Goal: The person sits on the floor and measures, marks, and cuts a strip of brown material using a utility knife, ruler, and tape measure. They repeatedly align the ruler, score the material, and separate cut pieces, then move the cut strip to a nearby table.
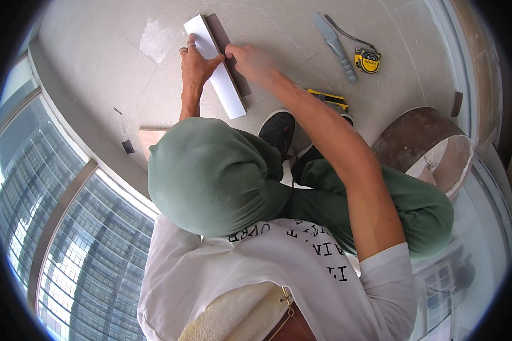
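A long white strip (215, 67) lies slantwise on the floor, with a dark brown-grey strip (243, 85) along its right side. My left hand (199, 63) grips across the white strip, thumb at its right edge and the ringed fingers toward its left edge. Close to that thumb, my right hand (250, 61) is closed in a pinch at the seam between the two strips. Its back is blurred, and whatever sits between its fingertips is hidden.
Right of my hands lie a grey-handled tool (338, 48) and a yellow-black tape measure (367, 60). A yellow-black tool (331, 99) sits by my shoes (277, 132). A brown-sided bucket (407, 136) stands at right; a tan piece (150, 138) lies beside my left knee. Tall windows (91, 233) line the left.
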`<state>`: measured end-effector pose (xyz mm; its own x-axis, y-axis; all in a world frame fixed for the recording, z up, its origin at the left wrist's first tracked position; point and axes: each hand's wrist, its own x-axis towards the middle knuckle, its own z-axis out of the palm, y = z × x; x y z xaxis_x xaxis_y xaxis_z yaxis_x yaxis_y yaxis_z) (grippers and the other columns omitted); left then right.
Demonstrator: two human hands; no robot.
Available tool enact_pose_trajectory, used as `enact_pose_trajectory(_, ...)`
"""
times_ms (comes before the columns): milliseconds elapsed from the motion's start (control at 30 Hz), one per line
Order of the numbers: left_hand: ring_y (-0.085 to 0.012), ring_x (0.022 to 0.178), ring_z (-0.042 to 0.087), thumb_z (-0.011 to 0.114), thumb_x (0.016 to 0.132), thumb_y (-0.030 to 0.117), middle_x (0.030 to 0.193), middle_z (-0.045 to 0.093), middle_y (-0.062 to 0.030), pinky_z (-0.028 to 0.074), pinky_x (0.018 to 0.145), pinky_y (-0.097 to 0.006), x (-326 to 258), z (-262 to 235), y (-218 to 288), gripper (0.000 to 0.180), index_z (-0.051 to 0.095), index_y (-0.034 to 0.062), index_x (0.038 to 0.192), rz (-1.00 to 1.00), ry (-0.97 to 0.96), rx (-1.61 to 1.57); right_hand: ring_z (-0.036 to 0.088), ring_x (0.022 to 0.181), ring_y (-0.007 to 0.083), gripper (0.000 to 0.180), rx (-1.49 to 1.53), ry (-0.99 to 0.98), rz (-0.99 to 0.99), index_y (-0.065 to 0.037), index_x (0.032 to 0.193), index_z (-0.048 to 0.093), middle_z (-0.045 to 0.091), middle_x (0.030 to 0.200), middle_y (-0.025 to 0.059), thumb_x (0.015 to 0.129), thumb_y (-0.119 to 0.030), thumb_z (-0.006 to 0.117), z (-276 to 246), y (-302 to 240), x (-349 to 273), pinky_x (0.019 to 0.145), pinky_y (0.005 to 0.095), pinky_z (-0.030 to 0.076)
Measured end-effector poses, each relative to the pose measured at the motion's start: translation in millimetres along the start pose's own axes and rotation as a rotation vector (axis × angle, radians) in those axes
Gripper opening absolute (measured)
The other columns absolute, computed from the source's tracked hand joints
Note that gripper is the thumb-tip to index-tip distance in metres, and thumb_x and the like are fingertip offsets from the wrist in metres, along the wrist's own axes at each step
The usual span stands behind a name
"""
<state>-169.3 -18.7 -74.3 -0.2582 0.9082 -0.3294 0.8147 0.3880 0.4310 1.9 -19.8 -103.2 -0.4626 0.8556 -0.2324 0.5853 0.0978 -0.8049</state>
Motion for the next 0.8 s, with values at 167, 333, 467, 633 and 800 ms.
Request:
enact_pose_trajectory(167, -0.0432, 0.097, 0.069, 0.093, 0.066, 0.028, 0.125, 0.052, -0.0350, 0.065, 0.073, -0.043, -1, 0, 2, 0.107, 0.033, -0.0077, 0.148, 0.004, 0.005, 0.008, 0.067, 0.093, 0.0375, 0.031, 0.048, -0.055, 0.029, -0.007, 0.113, 0.059, 0.070, 0.100, 0.0177, 0.083, 0.002, 0.063, -1, 0, 1, 0.077, 0.0463, 0.052)
enact_pose_trajectory(333, -0.0433, 0.097, 0.069, 0.093, 0.066, 0.028, 0.126, 0.051, -0.0357, 0.065, 0.073, -0.042, -2, 1, 0, 0.108, 0.032, -0.0084, 0.148, 0.018, 0.013, 0.012, 0.068, 0.093, 0.0382, 0.030, 0.025, -0.033, 0.012, -0.006, 0.112, 0.060, 0.070, 0.100, 0.0177, 0.083, 0.002, 0.063, 1, -1, 1, 0.077, 0.0466, 0.053)
enact_pose_trajectory(467, -0.0462, 0.099, 0.068, 0.093, 0.064, 0.024, 0.127, 0.048, -0.0371, 0.065, 0.076, -0.045, -1, 4, 1, 0.107, 0.034, -0.0079, 0.147, 0.001, 0.005, -0.036, 0.067, 0.092, 0.0382, 0.030, 0.041, -0.003, -0.029, -0.006, 0.111, 0.061, 0.070, 0.099, 0.0176, 0.083, 0.002, 0.063, 4, 5, 0, 0.077, 0.0466, 0.053)
enact_pose_trajectory(633, -0.0455, 0.101, 0.068, 0.098, 0.057, 0.023, 0.130, 0.046, -0.0351, 0.064, 0.080, -0.047, 1, 0, -2, 0.112, 0.037, -0.0021, 0.148, 0.016, 0.001, -0.067, 0.070, 0.085, 0.0378, 0.017, 0.021, 0.037, -0.047, -0.004, 0.103, 0.063, 0.071, 0.089, 0.0197, 0.095, -0.004, 0.047, -1, -5, -3, 0.074, 0.0458, 0.055)
enact_pose_trajectory(800, -0.0433, 0.108, 0.066, 0.098, 0.053, 0.026, 0.138, 0.044, -0.0334, 0.062, 0.087, -0.047, 5, -5, -15, 0.112, 0.043, 0.0067, 0.148, 0.051, -0.041, -0.101, 0.070, 0.083, 0.0380, 0.015, 0.026, 0.051, -0.002, -0.003, 0.104, 0.061, 0.070, 0.087, 0.0202, 0.098, -0.007, 0.049, -7, -14, -5, 0.072, 0.0468, 0.056)
